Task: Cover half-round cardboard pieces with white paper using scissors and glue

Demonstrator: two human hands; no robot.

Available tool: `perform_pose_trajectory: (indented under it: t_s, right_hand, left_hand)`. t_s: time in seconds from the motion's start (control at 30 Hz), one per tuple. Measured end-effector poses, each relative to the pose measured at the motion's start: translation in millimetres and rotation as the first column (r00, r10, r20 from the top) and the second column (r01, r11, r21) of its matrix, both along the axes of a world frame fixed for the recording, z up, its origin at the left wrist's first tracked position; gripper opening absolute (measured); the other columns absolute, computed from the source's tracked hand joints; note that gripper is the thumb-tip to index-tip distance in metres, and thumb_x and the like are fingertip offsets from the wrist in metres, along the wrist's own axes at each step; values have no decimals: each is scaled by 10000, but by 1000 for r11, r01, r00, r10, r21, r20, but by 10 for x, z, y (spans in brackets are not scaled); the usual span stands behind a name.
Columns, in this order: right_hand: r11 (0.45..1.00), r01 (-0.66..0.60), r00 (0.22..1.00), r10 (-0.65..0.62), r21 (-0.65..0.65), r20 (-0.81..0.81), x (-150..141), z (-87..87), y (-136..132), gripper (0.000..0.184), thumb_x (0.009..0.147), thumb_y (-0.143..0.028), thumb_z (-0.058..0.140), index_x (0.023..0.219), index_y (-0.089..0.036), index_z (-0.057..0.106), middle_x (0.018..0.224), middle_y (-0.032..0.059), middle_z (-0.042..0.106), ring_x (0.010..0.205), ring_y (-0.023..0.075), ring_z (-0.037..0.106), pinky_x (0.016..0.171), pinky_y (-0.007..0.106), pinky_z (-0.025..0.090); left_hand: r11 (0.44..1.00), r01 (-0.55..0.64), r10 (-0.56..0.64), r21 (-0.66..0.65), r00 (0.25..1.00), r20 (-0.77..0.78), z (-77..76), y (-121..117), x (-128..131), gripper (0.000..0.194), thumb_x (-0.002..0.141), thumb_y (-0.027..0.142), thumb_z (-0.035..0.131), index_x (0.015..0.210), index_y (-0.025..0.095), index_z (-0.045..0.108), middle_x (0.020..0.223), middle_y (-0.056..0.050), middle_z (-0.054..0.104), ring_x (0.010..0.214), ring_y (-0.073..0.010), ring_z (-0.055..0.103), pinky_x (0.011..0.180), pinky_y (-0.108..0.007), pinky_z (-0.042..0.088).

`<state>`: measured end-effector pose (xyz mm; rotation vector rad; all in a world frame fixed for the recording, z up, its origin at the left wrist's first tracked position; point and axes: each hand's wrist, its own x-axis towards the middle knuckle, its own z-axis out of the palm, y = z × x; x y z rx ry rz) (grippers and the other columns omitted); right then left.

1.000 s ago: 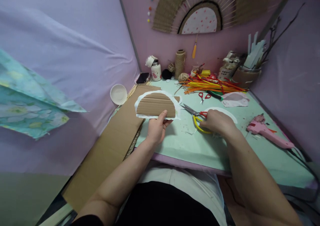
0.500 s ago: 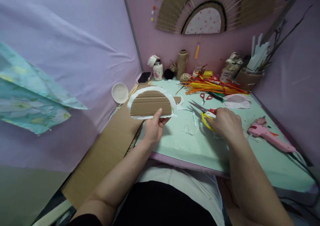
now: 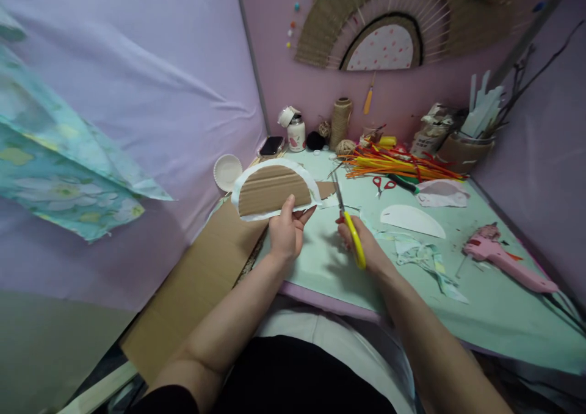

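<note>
Half-disc (image 3: 274, 188) of ribbed cardboard is being held by the left hand (image 3: 284, 229), thumb on top near the lower right edge, fingers beneath. It is hovering over the table (image 3: 320, 276), partly overlapping the board (image 3: 201, 267) in view, with a pale rim (image 3: 273, 162) showing around it. Against half a second ago, its straight edge is now slanting up toward the right; it was running nearly level.

Right hand (image 3: 373, 249) is grasping the scissors (image 3: 353, 237) by the handles and is now sitting closer to the half-disc. Blades are pointing away from the wearer, where they were pointing more to the left. A gap is showing between blades and half-disc.

White piece (image 3: 412, 220) is now lying in full view right of that hand, which was partly covering it. Patterned scraps (image 3: 423, 258), mostly hidden before, are also showing, just nearer the wearer.

Glue gun (image 3: 499, 258) is resting farther right, unchanged. Small scissors (image 3: 383, 185) are lying beyond the white piece, coloured strips (image 3: 398, 162) behind them. Bottle (image 3: 296, 136) and twine (image 3: 341, 121) are standing at the back. Wall fan (image 3: 320, 32) is appearing lower and farther right; the view is shifting.
</note>
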<state>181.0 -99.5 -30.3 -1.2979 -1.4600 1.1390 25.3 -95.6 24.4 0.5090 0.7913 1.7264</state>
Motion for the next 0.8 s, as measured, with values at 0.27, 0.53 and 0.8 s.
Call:
perform_pose_trajectory:
  t_s: [0.27,0.53,0.8]
  right_hand:
    - [997,-71,987,74,-27,142,-150,199,-150,431,749,-637,537,848,-218,536,715,-4,540,674,183,489,640,316,400]
    - [995,-95,982,95,-9,161,-205,201,-300,371,767,-554,522,861,-199,571,708,5,560,656,179,500,617,307,407]
    - [996,-88,987,88,-7,138,-211,245,-361,382,745,-557,547,846,-192,588,704,7,575,663,186,506,624,309,413]
  left_hand:
    - [996,-87,86,29,995,58,55,61,18,368,779,216,705,1141,204,639,1030,-34,745,953,-173,705,980,-411,542]
    - [992,-126,122,29,988,92,131,12,-11,377,763,208,708,1134,213,639,1059,-37,742,945,-172,707,956,-409,554]
    - [993,-117,113,21,987,116,182,-64,10,290,782,173,679,1070,195,657,931,-15,746,813,-128,697,959,-402,549]
